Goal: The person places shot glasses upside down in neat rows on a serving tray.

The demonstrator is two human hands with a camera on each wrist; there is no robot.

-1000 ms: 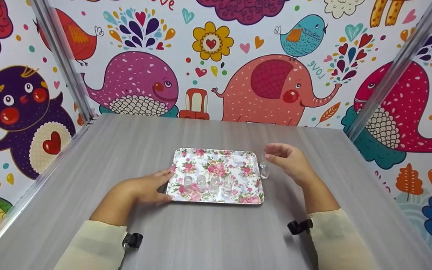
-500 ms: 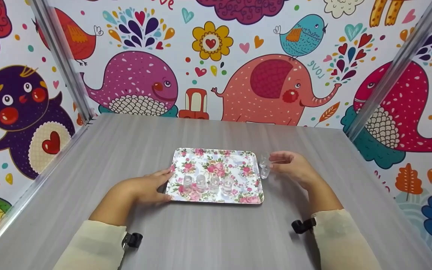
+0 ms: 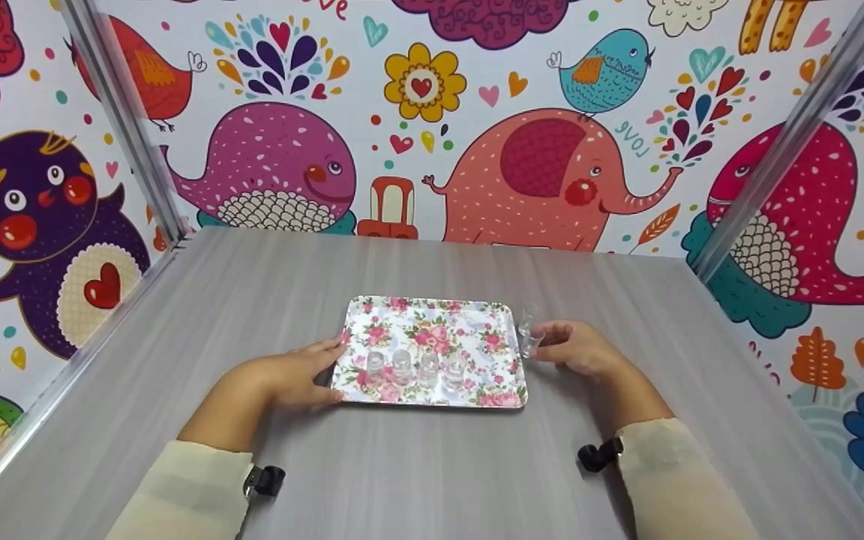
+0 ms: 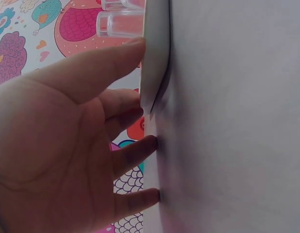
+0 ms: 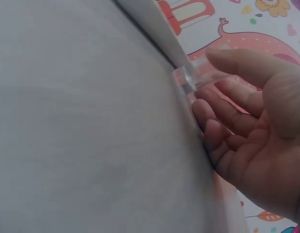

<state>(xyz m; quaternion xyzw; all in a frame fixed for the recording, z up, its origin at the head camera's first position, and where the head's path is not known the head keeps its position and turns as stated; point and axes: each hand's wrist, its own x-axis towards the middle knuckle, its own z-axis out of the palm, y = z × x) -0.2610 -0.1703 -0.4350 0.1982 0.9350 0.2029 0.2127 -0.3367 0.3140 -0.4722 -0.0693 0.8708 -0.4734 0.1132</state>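
A floral tray (image 3: 469, 311) lies on the table, with several clear shot glasses (image 3: 402, 366) standing in a row along its near half. My left hand (image 3: 293, 377) rests at the tray's left side. In the left wrist view its thumb touches the tray's rim (image 4: 155, 58), while the lower fingers are spread down at the table. Just off the tray's right edge, my right hand (image 3: 576, 347) pinches a shot glass (image 3: 529, 345) between thumb and fingers. That shot glass (image 5: 200, 73) stands upright on its thick base. Behind it is another clear glass (image 3: 529, 312).
The grey table (image 3: 417, 472) runs back to a wall (image 3: 417, 165) printed with cartoon animals. Metal posts (image 3: 128, 120) rise at both back corners. A black camera strap (image 3: 603, 454) sits on each sleeve.
My right hand has come down and nearer from the far glass and taken hold of the near shot glass. The left hand, the tray and its glasses have stayed in place.
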